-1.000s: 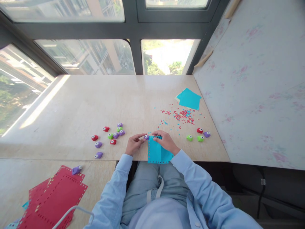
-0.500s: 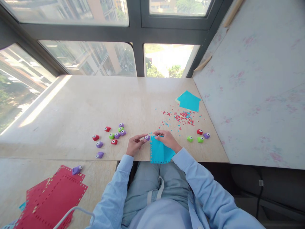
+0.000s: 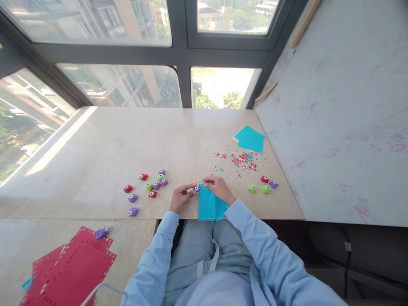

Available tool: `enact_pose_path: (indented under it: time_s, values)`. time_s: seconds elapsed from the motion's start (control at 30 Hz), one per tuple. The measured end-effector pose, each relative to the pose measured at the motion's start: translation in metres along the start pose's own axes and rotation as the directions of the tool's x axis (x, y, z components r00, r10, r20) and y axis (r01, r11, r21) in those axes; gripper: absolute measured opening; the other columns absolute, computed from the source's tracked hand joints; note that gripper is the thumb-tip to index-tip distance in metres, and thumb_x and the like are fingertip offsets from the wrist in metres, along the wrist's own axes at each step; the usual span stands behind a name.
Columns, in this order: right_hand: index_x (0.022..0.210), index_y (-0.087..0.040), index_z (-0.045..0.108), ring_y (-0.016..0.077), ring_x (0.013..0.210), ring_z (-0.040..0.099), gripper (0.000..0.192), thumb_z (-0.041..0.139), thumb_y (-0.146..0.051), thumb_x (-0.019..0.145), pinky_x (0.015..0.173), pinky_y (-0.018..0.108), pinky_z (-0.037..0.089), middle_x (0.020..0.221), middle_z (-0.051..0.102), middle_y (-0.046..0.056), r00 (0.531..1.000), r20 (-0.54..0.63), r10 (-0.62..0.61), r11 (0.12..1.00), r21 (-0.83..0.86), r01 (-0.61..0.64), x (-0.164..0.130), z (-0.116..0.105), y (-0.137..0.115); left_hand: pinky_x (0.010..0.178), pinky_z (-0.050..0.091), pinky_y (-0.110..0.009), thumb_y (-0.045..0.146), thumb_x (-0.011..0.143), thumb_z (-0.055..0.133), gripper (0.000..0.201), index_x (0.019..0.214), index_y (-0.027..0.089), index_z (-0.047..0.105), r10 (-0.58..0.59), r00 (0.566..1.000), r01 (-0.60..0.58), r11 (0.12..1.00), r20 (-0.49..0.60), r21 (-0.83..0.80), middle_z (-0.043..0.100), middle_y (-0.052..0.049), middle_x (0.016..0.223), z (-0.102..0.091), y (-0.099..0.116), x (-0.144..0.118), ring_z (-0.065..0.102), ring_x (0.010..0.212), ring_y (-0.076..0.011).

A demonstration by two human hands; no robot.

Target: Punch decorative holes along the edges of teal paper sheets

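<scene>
Bright daylight enters through the dark-grey-framed glass window (image 3: 181,55) beyond the pale wooden tabletop (image 3: 111,144). A slanting strip of sunlight (image 3: 62,140) glares along the tabletop's left end. The small glass pane (image 3: 219,83) above its right half is partly washed out to white. Below its near right edge, deep shadow hides detail. Wide-angle distortion stretches the floral white wall (image 3: 334,127) right of the tabletop; the bare fingers (image 3: 188,187) near its front edge look slightly soft.

Holds left arm (image 3: 155,250) and right arm (image 3: 269,242) forward, slanting inward toward each other. Extends left hand (image 3: 180,198) to the right, with thumb and index finger in a pinch; curls right hand (image 3: 220,189) leftward, with fingers bent toward the thumb, near the left fingertips.
</scene>
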State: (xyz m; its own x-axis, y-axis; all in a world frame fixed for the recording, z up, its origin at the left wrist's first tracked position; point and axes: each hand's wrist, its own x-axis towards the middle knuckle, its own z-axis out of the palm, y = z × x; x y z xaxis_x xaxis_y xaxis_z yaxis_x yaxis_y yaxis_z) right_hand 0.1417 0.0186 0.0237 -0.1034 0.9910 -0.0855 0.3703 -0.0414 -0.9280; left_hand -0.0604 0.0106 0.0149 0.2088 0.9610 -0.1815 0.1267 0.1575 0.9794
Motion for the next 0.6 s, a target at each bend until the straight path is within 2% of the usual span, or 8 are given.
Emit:
enact_pose_path:
  time_s: [0.1, 0.23, 0.33, 0.4, 0.5, 0.6]
  values:
    - [0.097, -0.015, 0.073, 0.0199, 0.085, 0.068, 0.023, 0.063, -0.02, 0.078, 0.082, 0.034, 0.052, 0.092, 0.075, 0.008, 1.0, 0.02, -0.018, 0.999, -0.026, 0.019, 0.002, 0.002, -0.003, 0.037, 0.034, -0.02, 0.037, 0.069, 0.075, 0.035, 0.098, 0.018, 0.076, 0.01, 1.0, -0.01, 1.0, 0.001, -0.013, 0.075, -0.008, 0.101, 0.0, -0.003, 0.001, 0.036, 0.042, -0.0042]
    - [0.097, -0.016, 0.074, 0.0204, 0.086, 0.068, 0.022, 0.063, -0.019, 0.078, 0.081, 0.034, 0.052, 0.092, 0.075, 0.008, 0.999, 0.051, -0.018, 0.997, -0.072, 0.022, 0.005, 0.004, -0.004, 0.039, 0.035, -0.02, 0.037, 0.069, 0.074, 0.035, 0.098, 0.018, 0.076, 0.002, 1.0, -0.002, 1.0, 0.003, 0.001, 0.075, -0.008, 0.101, 0.002, -0.005, 0.003, 0.037, 0.043, -0.005]
    - [0.097, -0.017, 0.074, 0.0208, 0.088, 0.069, 0.021, 0.062, -0.018, 0.08, 0.083, 0.035, 0.052, 0.093, 0.076, 0.008, 0.997, 0.064, -0.035, 0.989, -0.139, 0.044, 0.006, 0.006, -0.004, 0.041, 0.035, -0.021, 0.037, 0.068, 0.074, 0.033, 0.095, 0.018, 0.076, 0.004, 1.0, -0.002, 0.998, -0.023, 0.055, 0.075, -0.007, 0.101, 0.005, -0.006, 0.005, 0.037, 0.043, -0.0055]
    - [0.1, -0.017, 0.074, 0.0211, 0.092, 0.069, 0.022, 0.061, -0.017, 0.082, 0.087, 0.035, 0.051, 0.098, 0.075, 0.008, 0.996, 0.073, -0.058, 0.977, -0.2, 0.072, 0.006, 0.006, -0.005, 0.043, 0.034, -0.021, 0.038, 0.068, 0.073, 0.033, 0.095, 0.019, 0.077, 0.013, 0.998, -0.005, 0.992, -0.057, 0.125, 0.076, -0.005, 0.094, 0.007, -0.007, 0.006, 0.037, 0.045, -0.0065]
    - [0.111, -0.017, 0.07, 0.023, 0.107, 0.065, 0.029, 0.06, -0.019, 0.084, 0.098, 0.039, 0.047, 0.113, 0.072, 0.011, 0.988, 0.073, -0.139, 0.93, -0.332, 0.156, 0.003, 0.0, -0.008, 0.046, 0.033, -0.022, 0.038, 0.069, 0.071, 0.034, 0.098, 0.02, 0.077, 0.02, 0.996, 0.001, 0.975, -0.092, 0.224, 0.075, -0.002, 0.079, 0.01, -0.007, 0.007, 0.037, 0.047, -0.0081]
    - [0.118, -0.018, 0.067, 0.0249, 0.12, 0.057, 0.032, 0.059, -0.022, 0.087, 0.105, 0.044, 0.039, 0.123, 0.066, 0.014, 0.959, 0.091, -0.268, 0.83, -0.484, 0.278, -0.008, -0.013, -0.01, 0.048, 0.034, -0.022, 0.038, 0.071, 0.07, 0.033, 0.098, 0.021, 0.077, 0.04, 0.995, -0.015, 0.965, -0.091, 0.261, 0.075, -0.002, 0.082, 0.011, -0.007, 0.006, 0.039, 0.049, -0.0088]
